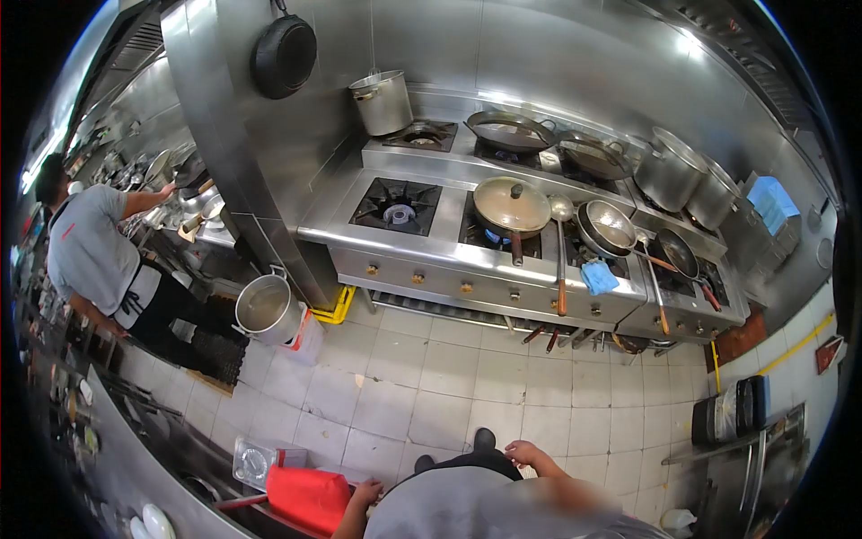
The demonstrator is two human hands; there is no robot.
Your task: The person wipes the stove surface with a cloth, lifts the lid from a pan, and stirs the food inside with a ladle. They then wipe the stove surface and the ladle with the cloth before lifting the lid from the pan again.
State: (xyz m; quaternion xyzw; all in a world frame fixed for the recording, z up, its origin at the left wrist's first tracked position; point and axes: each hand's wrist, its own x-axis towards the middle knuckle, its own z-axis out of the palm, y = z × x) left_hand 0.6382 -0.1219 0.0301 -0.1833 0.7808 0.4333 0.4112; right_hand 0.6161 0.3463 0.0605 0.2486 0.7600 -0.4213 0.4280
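Observation:
My left hand (366, 491) hangs low at my left side, right beside a bright red, boxy bundle (308, 496). Its fingers look loose, with nothing visible in them. In front of my right hip is my right hand (521, 453), its fingers loosely bent and apart, holding nothing. Beyond my shoes, across the tiled floor, stands a steel stove (422, 260). On its front burners are a lidded pan (511, 205), stacked metal pans (609, 226) and a black frying pan (675, 252). A ladle (561, 212) lies across the front, near a blue cloth (599, 278).
At left, a person (99, 234) in a grey shirt reaches toward a counter. A large pot (266, 307) stands on a bucket near the pillar. Tall pots (669, 168) and woks (510, 132) fill the rear burners. A black bin (729, 411) is at right.

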